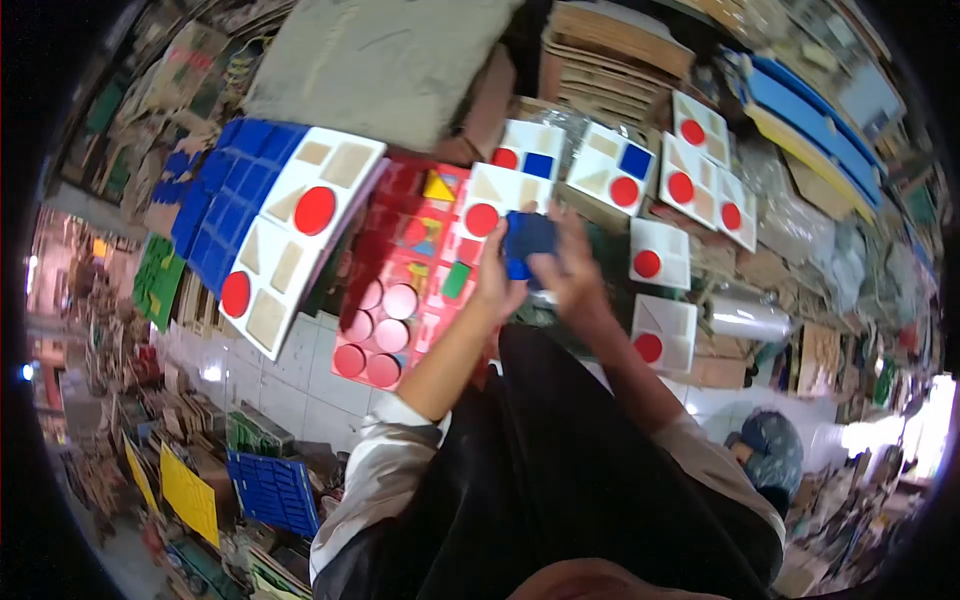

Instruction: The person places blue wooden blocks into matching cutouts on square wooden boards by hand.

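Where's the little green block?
In the head view, the green block is left of centre, just left of the left hand, with the round pink pieces to its lower left.

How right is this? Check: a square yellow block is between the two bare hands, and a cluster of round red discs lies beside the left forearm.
Not yellow: the head view shows a square blue block between the left hand and right hand. The cluster of round red discs does lie beside the left forearm.
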Available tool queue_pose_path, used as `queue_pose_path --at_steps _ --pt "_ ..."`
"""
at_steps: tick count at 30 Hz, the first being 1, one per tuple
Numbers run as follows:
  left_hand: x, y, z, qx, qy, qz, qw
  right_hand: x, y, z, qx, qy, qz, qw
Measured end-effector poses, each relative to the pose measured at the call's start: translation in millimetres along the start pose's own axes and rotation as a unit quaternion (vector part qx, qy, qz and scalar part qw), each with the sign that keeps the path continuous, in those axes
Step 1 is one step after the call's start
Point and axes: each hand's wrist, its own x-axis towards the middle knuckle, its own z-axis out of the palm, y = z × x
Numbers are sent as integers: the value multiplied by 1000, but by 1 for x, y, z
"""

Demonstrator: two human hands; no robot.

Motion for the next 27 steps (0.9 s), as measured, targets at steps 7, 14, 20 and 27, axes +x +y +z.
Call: queue_pose_path --at_steps 7,14,20,27 --pt "9 -102 44 43 26 -28 998 -2 62 -43 -159 45 115 980" --pt "19 -124 60 -38 127 9 991 3 87 -124 66 219 189 955" --pt "40 -150 42 -157 135 -42 977 -15 91 -105 -124 235 -179 947" --pt "41 -152 61 -109 224 -30 968 5 93 -134 113 114 177 971"
